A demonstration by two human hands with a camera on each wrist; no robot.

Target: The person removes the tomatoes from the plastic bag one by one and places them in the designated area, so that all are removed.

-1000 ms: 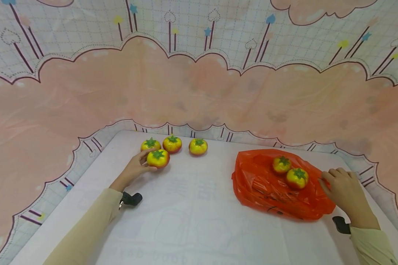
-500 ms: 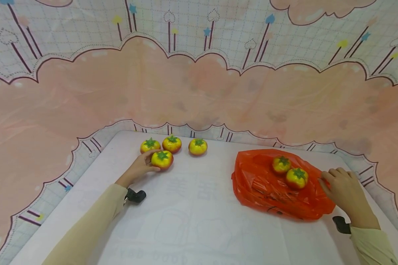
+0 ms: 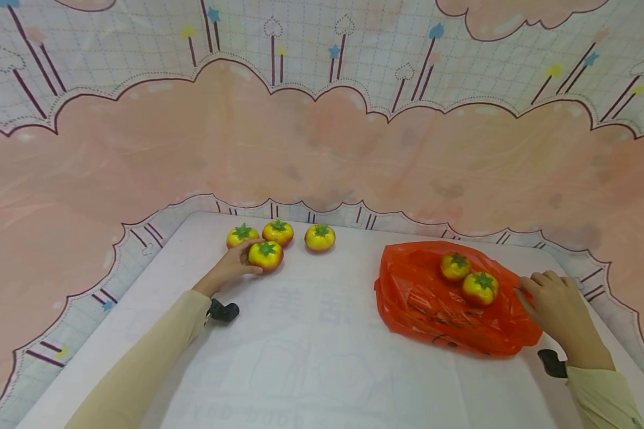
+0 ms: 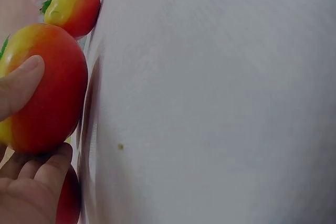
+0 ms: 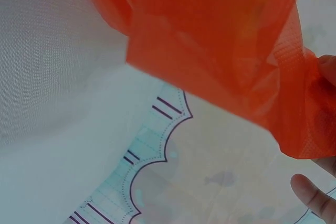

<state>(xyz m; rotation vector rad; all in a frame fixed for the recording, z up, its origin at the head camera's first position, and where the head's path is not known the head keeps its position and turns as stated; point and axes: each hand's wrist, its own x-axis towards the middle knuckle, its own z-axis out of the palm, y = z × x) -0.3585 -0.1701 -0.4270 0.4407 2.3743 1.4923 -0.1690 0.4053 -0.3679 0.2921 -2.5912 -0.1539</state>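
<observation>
The white table (image 3: 311, 357) shows nearest, running in front of the red bag (image 3: 402, 280) and off to its left. At the bag's right edge, the right hand (image 3: 555, 313) pinches the plastic. On the bag lie a front tomato (image 3: 480, 289) and, just behind it, a rear tomato (image 3: 455, 267); whether they sit in its mouth or only on top, I cannot tell.

Well left of the bag, the left hand (image 3: 233, 265) grasps a held tomato (image 3: 266, 256) between thumb and fingers; whether its underside touches the table is unclear. The step in hand looks like handling this one tomato while the right hand steadies the bag. The next move seems to call for a firm grip on smooth skin and clearance from the neighbours.

Those stand farther back, also left of the bag: a lone tomato (image 3: 319, 238) closest to it, then a middle tomato (image 3: 278, 233) and an outer tomato (image 3: 242, 234). Beyond the bag rises the printed cloth (image 3: 322, 149).
</observation>
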